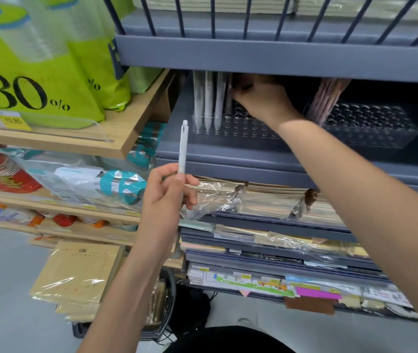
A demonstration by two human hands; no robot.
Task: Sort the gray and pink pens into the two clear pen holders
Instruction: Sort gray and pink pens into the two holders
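Currently left hand (169,192) is out front of the shelving, thumb & fingers pinching a gray pen (184,146) by its lower end. Pen stands nearly upright in mid-air, clicker end up, below-left of the holders.

Right hand (261,98) reaches in under the upper shelf, over the left holder (243,128). Its fingers curl down toward the back rows, just beside a thin dark stick. Can't tell if they grip it, too dark there.

Three more gray pens (207,100) stand upright, tips down, in holes at the left holder's left end. Pink pens (327,98) bunch together, leaning, at the left end of the right holder (373,126).

Both holders sit side by side on the gray shelf (228,164). Under it: stacks of wrapped notebooks (266,200).
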